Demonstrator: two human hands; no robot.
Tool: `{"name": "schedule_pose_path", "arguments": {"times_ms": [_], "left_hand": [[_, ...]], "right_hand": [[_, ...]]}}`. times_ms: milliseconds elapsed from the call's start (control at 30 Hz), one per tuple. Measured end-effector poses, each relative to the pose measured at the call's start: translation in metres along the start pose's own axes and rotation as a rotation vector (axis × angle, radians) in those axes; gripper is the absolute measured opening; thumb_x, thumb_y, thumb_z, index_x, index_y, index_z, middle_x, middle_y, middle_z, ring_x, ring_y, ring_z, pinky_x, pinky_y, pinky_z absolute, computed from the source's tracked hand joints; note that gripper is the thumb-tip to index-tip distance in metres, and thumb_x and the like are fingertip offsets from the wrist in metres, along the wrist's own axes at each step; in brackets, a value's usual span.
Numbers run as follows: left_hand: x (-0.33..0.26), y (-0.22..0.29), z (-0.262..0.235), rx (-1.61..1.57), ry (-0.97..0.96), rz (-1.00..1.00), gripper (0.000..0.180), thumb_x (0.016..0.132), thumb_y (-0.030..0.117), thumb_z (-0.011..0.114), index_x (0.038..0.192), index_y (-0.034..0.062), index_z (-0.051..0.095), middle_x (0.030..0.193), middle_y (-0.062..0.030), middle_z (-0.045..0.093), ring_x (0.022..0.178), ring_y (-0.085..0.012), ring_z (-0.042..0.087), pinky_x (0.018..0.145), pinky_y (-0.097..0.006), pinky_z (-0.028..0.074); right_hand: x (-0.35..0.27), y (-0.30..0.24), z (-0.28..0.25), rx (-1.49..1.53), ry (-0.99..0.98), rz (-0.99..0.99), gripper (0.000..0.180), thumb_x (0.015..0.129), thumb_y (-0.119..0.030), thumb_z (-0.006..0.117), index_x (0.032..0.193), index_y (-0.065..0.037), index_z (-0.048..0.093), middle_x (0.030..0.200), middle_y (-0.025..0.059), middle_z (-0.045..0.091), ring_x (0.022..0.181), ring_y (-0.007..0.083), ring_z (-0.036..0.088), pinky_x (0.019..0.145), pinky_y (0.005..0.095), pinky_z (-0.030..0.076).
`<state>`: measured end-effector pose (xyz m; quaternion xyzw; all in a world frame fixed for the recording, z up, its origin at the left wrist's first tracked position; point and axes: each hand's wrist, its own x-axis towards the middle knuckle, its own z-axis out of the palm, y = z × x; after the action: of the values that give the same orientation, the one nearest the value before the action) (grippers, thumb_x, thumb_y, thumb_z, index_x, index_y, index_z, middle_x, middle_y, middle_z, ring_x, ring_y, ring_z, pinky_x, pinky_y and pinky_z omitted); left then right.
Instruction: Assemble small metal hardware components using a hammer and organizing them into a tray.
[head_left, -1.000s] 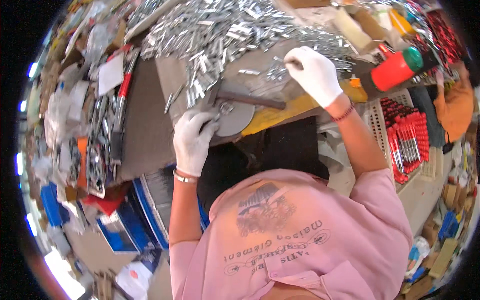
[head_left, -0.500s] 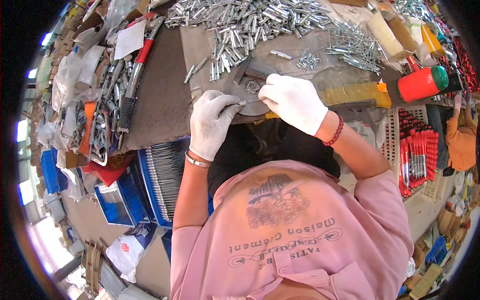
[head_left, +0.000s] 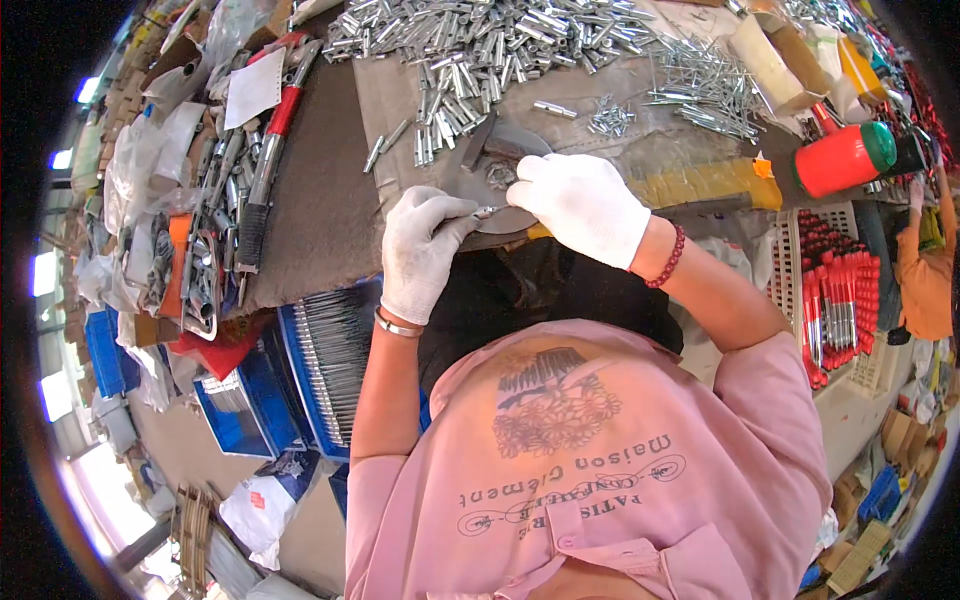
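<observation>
My left hand (head_left: 415, 255), in a white glove, pinches a small shiny metal sleeve (head_left: 486, 212) between thumb and forefinger, its end poking out toward the right. Close beside it my gloved right hand (head_left: 585, 210) has its fingertips pressed together; anything between them is hidden. Both hands are over the bench's near edge, at a grey round plate (head_left: 505, 222). Tiny metal bits (head_left: 498, 175) lie in a small heap on that plate, beside a dark metal block (head_left: 515, 147). Beyond, a big pile of silvery metal sleeves (head_left: 500, 45) covers the far bench.
Right of the pile lie thin metal pins (head_left: 705, 90), a small screw heap (head_left: 610, 117) and one loose sleeve (head_left: 555, 109). A red cylinder with a green end (head_left: 845, 160) is at right, above a crate of red-handled tools (head_left: 840, 300). Blue bins (head_left: 235, 415) stand lower left.
My right hand has come slightly left, nearer the metal sleeve in my left hand. The left hand keeps its pinch, and more of the sleeve's end shows.
</observation>
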<state>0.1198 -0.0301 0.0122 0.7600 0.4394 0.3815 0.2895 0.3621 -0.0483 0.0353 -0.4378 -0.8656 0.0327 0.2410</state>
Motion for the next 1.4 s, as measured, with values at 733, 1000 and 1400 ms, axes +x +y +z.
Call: {"name": "schedule_pose_path", "arguments": {"times_ms": [733, 1000, 1400], "left_hand": [[0.003, 0.013, 0.001, 0.012, -0.013, 0.132, 0.019, 0.075, -0.003, 0.085, 0.089, 0.0050, 0.075, 0.086, -0.0103, 0.067, 0.081, -0.0291, 0.066, 0.073, -0.038, 0.052], [-0.001, 0.012, 0.000, 0.015, -0.020, 0.111, 0.016, 0.076, 0.001, 0.086, 0.088, 0.0066, 0.077, 0.086, -0.0102, 0.067, 0.081, -0.0294, 0.067, 0.073, -0.039, 0.052], [-0.004, -0.002, 0.004, 0.041, -0.053, 0.052, 0.013, 0.077, 0.005, 0.082, 0.088, 0.0084, 0.076, 0.089, -0.0101, 0.067, 0.089, -0.0325, 0.067, 0.080, -0.042, 0.052]], "right_hand": [[-0.010, 0.150, -0.055, -0.393, 0.012, 0.709, 0.015, 0.095, -0.026, 0.067, 0.100, -0.018, 0.078, 0.101, 0.0071, 0.072, 0.096, 0.0310, 0.072, 0.084, 0.0440, 0.058], [0.016, 0.169, -0.031, -0.485, -0.177, 0.711, 0.015, 0.092, -0.019, 0.064, 0.093, -0.010, 0.077, 0.101, 0.0144, 0.073, 0.097, 0.0359, 0.073, 0.084, 0.0491, 0.058], [0.012, 0.043, -0.041, 0.552, -0.052, 0.553, 0.009, 0.094, -0.005, 0.070, 0.103, -0.005, 0.071, 0.089, 0.0019, 0.074, 0.072, 0.0072, 0.069, 0.065, 0.0242, 0.057]]}}
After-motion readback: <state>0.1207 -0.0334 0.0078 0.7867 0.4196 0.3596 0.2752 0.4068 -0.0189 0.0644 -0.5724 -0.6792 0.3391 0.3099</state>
